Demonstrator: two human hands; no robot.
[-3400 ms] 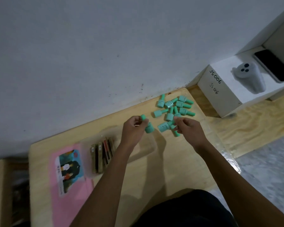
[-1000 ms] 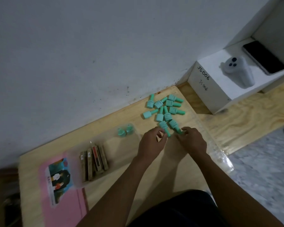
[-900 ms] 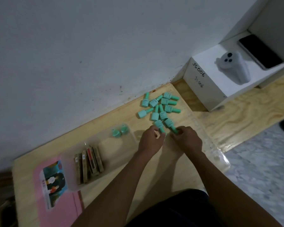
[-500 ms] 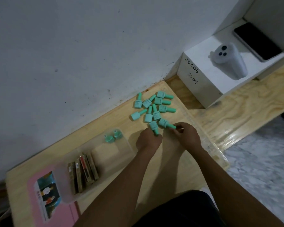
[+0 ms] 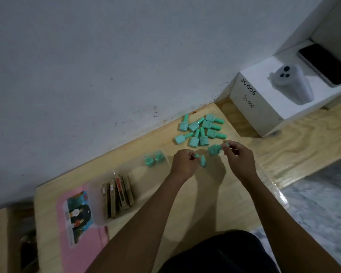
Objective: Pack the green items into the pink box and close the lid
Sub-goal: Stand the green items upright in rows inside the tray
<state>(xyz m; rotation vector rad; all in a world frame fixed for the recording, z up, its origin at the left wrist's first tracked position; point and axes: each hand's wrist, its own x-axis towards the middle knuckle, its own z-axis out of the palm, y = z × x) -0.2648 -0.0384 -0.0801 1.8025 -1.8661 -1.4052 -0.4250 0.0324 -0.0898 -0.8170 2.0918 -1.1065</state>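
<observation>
Okay, left hand (image 5: 183, 164) pinches one green bottle (image 5: 202, 160) by the cap, and right hand (image 5: 237, 156) pinches another green bottle (image 5: 215, 149) the same way, both just off the desk (image 5: 195, 203). Beyond my fingers lies the pile of green bottles (image 5: 201, 131), eight of them on their sides, close to the wall. Left of my left hand is the pink box (image 5: 144, 178), its clear tub open, with two green bottles (image 5: 153, 159) in the far corner and brown packs (image 5: 117, 196) at the other end; bare floor shows between them. The pink lid (image 5: 81, 249) lies past that, further left. Right of my right hand the desk edge runs close, and beyond it stands a white box (image 5: 264, 107) with a phone (image 5: 325, 64). Half a second ago both hands were down at the pile; now each has a bottle lifted clear.
</observation>
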